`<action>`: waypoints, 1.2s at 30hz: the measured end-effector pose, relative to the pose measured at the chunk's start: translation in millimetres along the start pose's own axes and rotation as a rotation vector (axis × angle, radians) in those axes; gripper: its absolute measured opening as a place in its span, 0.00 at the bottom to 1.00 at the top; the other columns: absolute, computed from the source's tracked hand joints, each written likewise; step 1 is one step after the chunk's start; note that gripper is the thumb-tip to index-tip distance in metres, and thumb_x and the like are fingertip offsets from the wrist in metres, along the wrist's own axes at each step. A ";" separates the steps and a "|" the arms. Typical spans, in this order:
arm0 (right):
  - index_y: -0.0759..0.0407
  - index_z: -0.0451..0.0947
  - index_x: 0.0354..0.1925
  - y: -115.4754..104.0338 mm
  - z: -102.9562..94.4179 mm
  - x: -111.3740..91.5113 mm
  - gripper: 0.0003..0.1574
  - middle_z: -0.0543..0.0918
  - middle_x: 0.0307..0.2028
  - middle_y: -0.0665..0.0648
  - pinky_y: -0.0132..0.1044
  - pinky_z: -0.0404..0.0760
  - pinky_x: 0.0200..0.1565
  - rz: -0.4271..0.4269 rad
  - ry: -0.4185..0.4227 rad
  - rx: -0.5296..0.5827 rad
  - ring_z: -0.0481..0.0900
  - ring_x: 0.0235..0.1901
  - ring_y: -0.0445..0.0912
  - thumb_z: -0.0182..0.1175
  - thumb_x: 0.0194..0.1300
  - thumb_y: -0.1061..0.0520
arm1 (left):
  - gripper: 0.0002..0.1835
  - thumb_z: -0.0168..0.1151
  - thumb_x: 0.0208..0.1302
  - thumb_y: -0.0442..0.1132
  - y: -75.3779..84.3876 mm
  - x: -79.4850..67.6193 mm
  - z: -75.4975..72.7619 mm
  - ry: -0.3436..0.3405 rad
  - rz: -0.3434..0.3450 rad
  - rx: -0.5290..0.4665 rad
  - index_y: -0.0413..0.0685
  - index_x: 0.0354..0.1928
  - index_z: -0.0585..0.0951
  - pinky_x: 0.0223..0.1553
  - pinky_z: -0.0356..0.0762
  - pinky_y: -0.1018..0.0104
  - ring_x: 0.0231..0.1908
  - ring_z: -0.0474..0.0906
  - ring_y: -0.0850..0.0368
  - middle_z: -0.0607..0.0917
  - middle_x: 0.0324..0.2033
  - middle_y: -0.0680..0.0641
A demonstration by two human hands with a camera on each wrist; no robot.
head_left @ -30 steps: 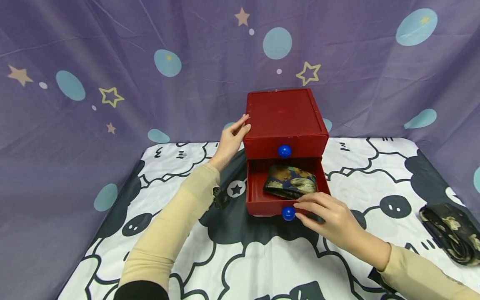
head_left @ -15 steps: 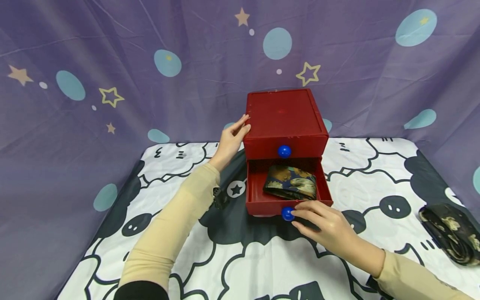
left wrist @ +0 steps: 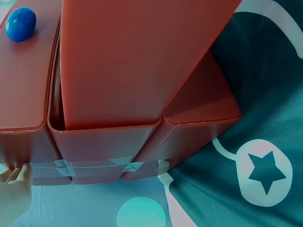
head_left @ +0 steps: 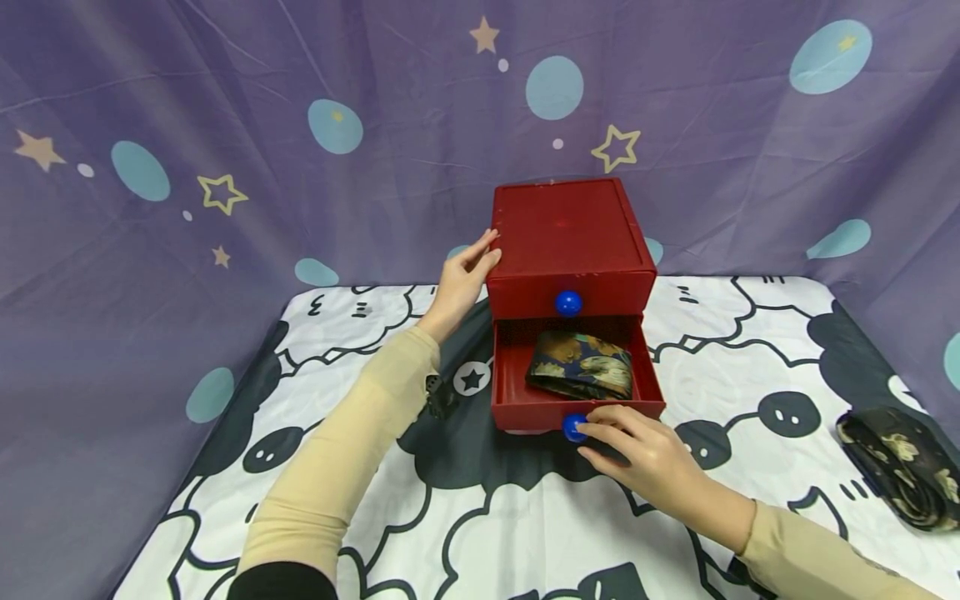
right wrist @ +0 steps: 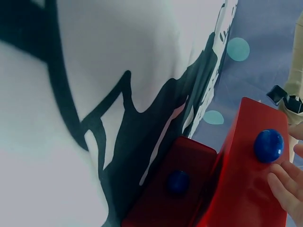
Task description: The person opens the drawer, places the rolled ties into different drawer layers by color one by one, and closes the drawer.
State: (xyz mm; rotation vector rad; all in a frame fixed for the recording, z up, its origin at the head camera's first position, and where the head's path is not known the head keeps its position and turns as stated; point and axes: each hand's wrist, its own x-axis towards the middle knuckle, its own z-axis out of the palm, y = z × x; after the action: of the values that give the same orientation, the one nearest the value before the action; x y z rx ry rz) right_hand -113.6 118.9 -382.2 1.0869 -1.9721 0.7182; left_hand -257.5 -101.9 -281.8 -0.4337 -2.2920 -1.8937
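Observation:
A red drawer unit (head_left: pixel 562 225) with round blue knobs stands on the patterned cloth. Its lower drawer in the head view (head_left: pixel 517 415) is pulled out and holds a folded dark floral cloth (head_left: pixel 581 365). My right hand (head_left: pixel 648 454) is at that drawer's blue knob (head_left: pixel 574 427), fingertips right at its edge and thumb below; the right wrist view shows the knob (right wrist: pixel 269 145) beside the fingers. My left hand (head_left: pixel 459 283) rests against the top box's left side, fingers extended; part of this hand (left wrist: pixel 14 191) shows in the left wrist view.
Another folded dark floral cloth (head_left: pixel 903 467) lies at the far right. In the right wrist view, a further red drawer front with a blue knob (right wrist: pixel 178 182) sits beneath the pulled-out one. A purple curtain (head_left: pixel 405 200) hangs behind.
My right hand has shifted left and slightly down, from the drawer's front rim toward its blue knob. The left hand and the pulled-out drawer have stayed in place.

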 end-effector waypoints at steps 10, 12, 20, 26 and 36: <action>0.60 0.82 0.35 1.3 4.3 -3.0 0.23 0.78 0.33 0.55 0.34 0.80 0.29 -0.009 -0.035 -0.026 0.79 0.28 0.44 0.49 0.63 0.45 | 0.22 0.50 0.64 0.35 -0.4 0.6 0.1 -0.011 -0.014 -0.008 0.40 0.60 0.66 0.58 0.60 0.72 0.62 0.57 0.57 0.61 0.63 0.45; 0.60 0.82 0.35 1.7 5.1 -4.0 0.23 0.78 0.33 0.55 0.34 0.80 0.29 -0.016 -0.041 -0.034 0.79 0.27 0.44 0.48 0.63 0.45 | 0.22 0.50 0.64 0.35 -0.7 0.8 0.1 -0.013 -0.013 -0.009 0.40 0.60 0.66 0.59 0.60 0.72 0.62 0.57 0.57 0.61 0.63 0.45; 0.59 0.82 0.37 2.5 6.4 -4.3 0.25 0.77 0.33 0.56 0.36 0.81 0.29 -0.032 -0.075 -0.072 0.79 0.28 0.45 0.44 0.66 0.45 | 0.22 0.50 0.64 0.35 -0.2 -0.2 -0.3 -0.010 -0.010 -0.007 0.40 0.60 0.66 0.59 0.60 0.72 0.62 0.57 0.57 0.62 0.63 0.45; 0.58 0.81 0.37 3.8 8.1 -3.9 0.22 0.76 0.32 0.56 0.35 0.80 0.28 -0.013 -0.105 -0.089 0.79 0.27 0.45 0.45 0.65 0.47 | 0.22 0.50 0.64 0.35 -0.3 -0.1 -0.9 -0.011 -0.007 -0.014 0.39 0.60 0.66 0.59 0.60 0.71 0.62 0.57 0.57 0.61 0.63 0.45; 0.59 0.81 0.38 5.1 12.4 -6.7 0.17 0.74 0.30 0.56 0.34 0.79 0.26 0.014 -0.116 -0.103 0.78 0.25 0.45 0.50 0.62 0.50 | 0.22 0.52 0.63 0.38 -18.8 10.3 -1.5 0.005 0.004 -0.017 0.45 0.60 0.68 0.58 0.59 0.75 0.61 0.58 0.62 0.64 0.62 0.50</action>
State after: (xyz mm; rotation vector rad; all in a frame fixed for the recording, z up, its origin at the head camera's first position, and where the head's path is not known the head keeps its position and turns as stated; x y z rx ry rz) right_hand -120.0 114.9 -395.2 1.0750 -2.0926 0.5658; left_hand -273.1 -105.1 -296.2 -0.4351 -2.2715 -1.9120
